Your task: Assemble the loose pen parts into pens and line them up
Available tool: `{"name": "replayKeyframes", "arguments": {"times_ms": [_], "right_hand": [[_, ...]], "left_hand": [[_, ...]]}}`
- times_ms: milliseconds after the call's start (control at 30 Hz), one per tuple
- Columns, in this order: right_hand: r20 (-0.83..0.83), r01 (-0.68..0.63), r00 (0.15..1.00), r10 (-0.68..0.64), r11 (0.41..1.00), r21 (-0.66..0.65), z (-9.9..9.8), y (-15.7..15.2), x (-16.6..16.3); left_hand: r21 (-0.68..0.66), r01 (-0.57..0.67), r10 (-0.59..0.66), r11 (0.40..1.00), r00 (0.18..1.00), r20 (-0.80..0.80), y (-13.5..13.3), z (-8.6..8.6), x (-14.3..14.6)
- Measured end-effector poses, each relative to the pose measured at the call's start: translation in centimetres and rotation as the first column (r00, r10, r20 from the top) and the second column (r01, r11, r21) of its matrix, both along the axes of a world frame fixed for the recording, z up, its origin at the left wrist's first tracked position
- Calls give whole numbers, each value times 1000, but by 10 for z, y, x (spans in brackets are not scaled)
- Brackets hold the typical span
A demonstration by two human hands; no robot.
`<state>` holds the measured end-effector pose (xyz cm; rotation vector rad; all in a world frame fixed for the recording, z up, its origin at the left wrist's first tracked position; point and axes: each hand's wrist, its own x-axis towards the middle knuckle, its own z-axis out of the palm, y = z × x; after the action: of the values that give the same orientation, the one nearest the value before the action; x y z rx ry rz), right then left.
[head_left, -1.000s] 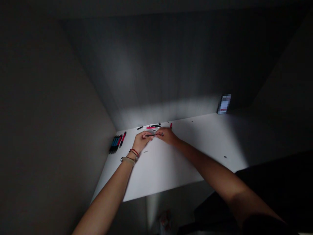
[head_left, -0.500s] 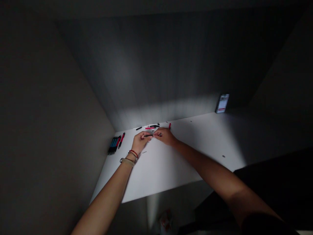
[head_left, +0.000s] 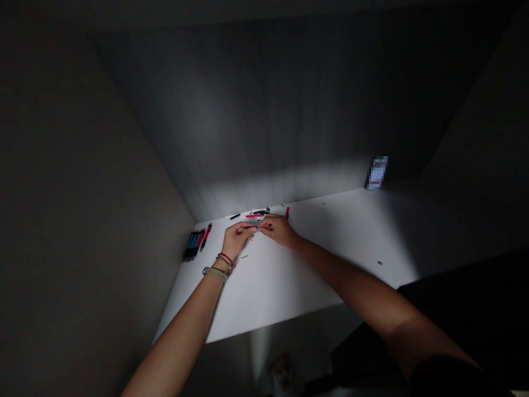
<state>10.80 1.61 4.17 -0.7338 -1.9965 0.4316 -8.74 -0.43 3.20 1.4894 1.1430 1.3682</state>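
Note:
My left hand (head_left: 236,238) is closed in a pinch on a thin dark pen part (head_left: 249,227), held just above the white tabletop. At the right end of that part, the fingers of my right hand (head_left: 280,229) are also closed, and the two hands nearly touch. What lies inside the right fingertips is partly hidden. Just beyond the hands are a red pen barrel (head_left: 253,216) and several black pen pieces (head_left: 261,212). Another red piece (head_left: 287,212) stands out behind my right hand.
Assembled blue and red pens (head_left: 192,245) lie in a row at the table's left edge, a red-and-black pen (head_left: 205,237) beside them. A phone (head_left: 377,173) leans on the back wall. Small bits (head_left: 244,256) dot the white table (head_left: 264,292).
Both hands keep nearly the same place and hold. The dark part shows a little less between the fingers now. The view has shifted very slightly.

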Motion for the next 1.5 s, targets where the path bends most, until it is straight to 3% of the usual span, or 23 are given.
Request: {"name": "replayKeyframes", "arguments": {"times_ms": [267, 533, 733, 900, 1033, 1167, 1267, 1367, 1500], "right_hand": [[22, -1, 1000, -1, 997, 75, 5, -4, 0], [73, -26, 997, 23, 998, 50, 6, -7, -2], [95, -22, 995, 17, 999, 44, 7, -9, -4], [-84, -27, 996, 9, 975, -221, -4, -5, -10], [-226, -127, 974, 24, 884, -451, -12, 0, -15], [-297, -199, 954, 28, 800, -566, -11, 3, -16], [-289, -168, 957, 5, 822, -544, -10, 4, -13], [-242, -87, 969, -37, 873, -480, -10, 5, -8], [-196, -41, 980, -36, 926, -376, -9, 3, -5]], "left_hand": [[1, -24, 24, 1000, 990, -135, -4, 1, -2], [-6, -93, 91, 996, 984, -153, -8, -1, -1], [106, -64, 84, 992, 978, -190, -13, 9, 1], [118, 32, -23, 993, 997, -78, -11, 10, 5], [165, 8, 5, 986, 997, -77, -10, 8, 5], [239, -42, 69, 970, 992, -105, -11, 11, 5], [221, -5, 24, 975, 996, -85, -12, 13, 5], [92, 55, -48, 994, 996, -78, -12, 12, 4], [30, 36, -31, 999, 990, -135, -11, 11, 1]]}}
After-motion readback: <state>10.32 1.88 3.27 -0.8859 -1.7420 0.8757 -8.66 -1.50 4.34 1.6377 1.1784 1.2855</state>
